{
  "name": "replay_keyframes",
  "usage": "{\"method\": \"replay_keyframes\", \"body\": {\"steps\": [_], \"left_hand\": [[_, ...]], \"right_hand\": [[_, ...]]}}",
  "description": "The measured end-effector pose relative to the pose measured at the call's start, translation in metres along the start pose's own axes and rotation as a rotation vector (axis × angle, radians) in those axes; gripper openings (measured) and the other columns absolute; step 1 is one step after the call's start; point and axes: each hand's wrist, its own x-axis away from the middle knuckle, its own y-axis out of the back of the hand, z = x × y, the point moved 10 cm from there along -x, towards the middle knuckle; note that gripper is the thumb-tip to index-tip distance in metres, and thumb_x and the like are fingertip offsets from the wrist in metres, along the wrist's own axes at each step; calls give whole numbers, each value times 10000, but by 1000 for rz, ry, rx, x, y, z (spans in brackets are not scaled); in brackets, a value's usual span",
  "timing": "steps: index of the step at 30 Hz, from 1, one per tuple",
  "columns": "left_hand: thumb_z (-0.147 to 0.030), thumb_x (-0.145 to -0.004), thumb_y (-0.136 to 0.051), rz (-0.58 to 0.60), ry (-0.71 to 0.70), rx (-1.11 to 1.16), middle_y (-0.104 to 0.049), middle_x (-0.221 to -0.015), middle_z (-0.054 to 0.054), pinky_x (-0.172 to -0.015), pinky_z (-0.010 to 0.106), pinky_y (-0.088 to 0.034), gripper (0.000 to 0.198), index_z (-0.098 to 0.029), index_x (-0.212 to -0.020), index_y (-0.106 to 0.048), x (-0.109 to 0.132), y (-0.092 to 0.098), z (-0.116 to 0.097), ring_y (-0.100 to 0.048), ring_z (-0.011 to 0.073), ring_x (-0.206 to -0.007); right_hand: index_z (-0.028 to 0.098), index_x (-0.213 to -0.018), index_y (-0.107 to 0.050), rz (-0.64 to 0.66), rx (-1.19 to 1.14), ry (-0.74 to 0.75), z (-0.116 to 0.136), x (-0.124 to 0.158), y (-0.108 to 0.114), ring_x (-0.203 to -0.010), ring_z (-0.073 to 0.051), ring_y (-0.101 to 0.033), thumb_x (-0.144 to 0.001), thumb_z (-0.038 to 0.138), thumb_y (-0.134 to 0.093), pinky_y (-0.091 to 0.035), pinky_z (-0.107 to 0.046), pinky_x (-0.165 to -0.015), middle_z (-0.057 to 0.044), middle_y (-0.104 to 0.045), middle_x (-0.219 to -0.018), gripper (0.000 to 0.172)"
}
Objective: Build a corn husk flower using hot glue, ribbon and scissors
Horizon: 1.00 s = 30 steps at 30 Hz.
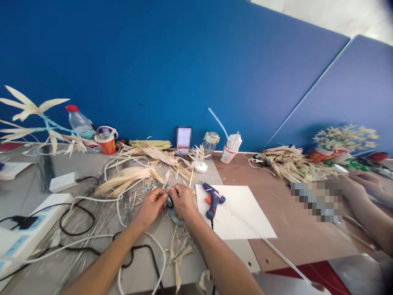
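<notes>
Both sets of fingers are bent and pinched almost closed on a small dark rounded piece, the left hand from its left and the right hand from its right; the fingertips hide too much of it for me to say exactly what it is. Holding it from two sides probably lets one hand steady it while the other works finely. A grey-blue ring shows just under the right hand. The backs of the hands face up, and the bare forearms come in from the near edge, slanting toward each other until the hands nearly touch. Just to the right, a blue hot glue gun lies on a white sheet, grip toward the near side and nozzle pointing far left; I take the sheet to be there to catch drips, and the gun to be kept within easy reach of the right hand. Dried corn husks are heaped beyond the hands on the left, seemingly as stock close by. Farther off, a phone stands upright before the blue partition, perhaps for viewing. At far right, a co-worker's hand rests near more husks.
</notes>
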Motion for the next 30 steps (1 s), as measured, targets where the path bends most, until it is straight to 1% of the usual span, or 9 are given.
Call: {"method": "replay_keyframes", "body": {"steps": [7,10,14,16,18,20,22,26,30], "left_hand": [[-387,-773,-556,24,3,48,-413,-519,-74,-420,204,-248,234,-179,-682,-503,2,0,-4,-338,77,-432],[-394,-756,-577,17,34,118,-417,-523,-78,-413,200,-238,241,-176,-687,-499,1,1,-2,-324,66,-419],[-379,-737,-600,8,83,183,-419,-528,-80,-397,193,-214,247,-172,-665,-485,1,1,3,-288,48,-398],[-367,-730,-608,-7,93,193,-416,-525,-80,-392,190,-207,243,-171,-661,-483,0,2,5,-288,48,-400],[-359,-732,-610,-18,91,179,-408,-521,-81,-390,189,-210,234,-171,-666,-487,0,4,6,-297,51,-405],[-350,-741,-606,-18,76,160,-404,-522,-80,-391,190,-221,226,-172,-668,-488,-1,5,6,-310,53,-409],[-345,-750,-600,-17,64,158,-399,-523,-79,-392,190,-231,225,-173,-664,-484,-1,5,5,-316,54,-412],[-337,-750,-607,-25,76,188,-390,-519,-81,-389,189,-226,226,-173,-662,-480,-1,5,6,-303,51,-407],[-357,-733,-625,-11,99,231,-400,-511,-82,-387,188,-216,247,-172,-660,-479,0,2,5,-294,45,-394]], "right_hand": [[184,-494,-391,19,-118,19,2,1,-2,-491,-92,-348,-811,341,-494,-207,-230,-481,52,-361,-482,368],[184,-497,-409,22,-215,-30,-6,0,-4,-478,-92,-340,-816,367,-483,-214,-227,-472,59,-334,-468,376],[177,-545,-487,-108,-303,-73,-13,-1,14,-494,-103,-392,-840,338,-444,-289,-230,-504,47,-400,-488,338],[170,-640,-565,-195,-320,27,-4,0,30,-572,-118,-454,-836,284,-457,-350,-238,-567,23,-475,-579,251],[172,-799,-639,-219,-304,198,15,4,39,-703,-140,-505,-818,214,-481,-397,-258,-656,-18,-525,-735,165],[185,-916,-663,-175,-251,362,34,10,38,-781,-152,-513,-801,151,-485,-417,-280,-708,-55,-516,-880,215],[189,-961,-665,-120,-159,458,45,14,32,-792,-157,-508,-782,116,-487,-427,-298,-715,-77,-493,-963,263],[202,-1037,-635,-42,32,540,53,17,21,-911,-204,-495,-767,98,-503,-415,-353,-800,-94,-521,-1032,318],[175,-935,-641,14,74,527,52,15,14,-874,-208,-505,-796,108,-508,-409,-351,-793,-87,-593,-916,204]]}}
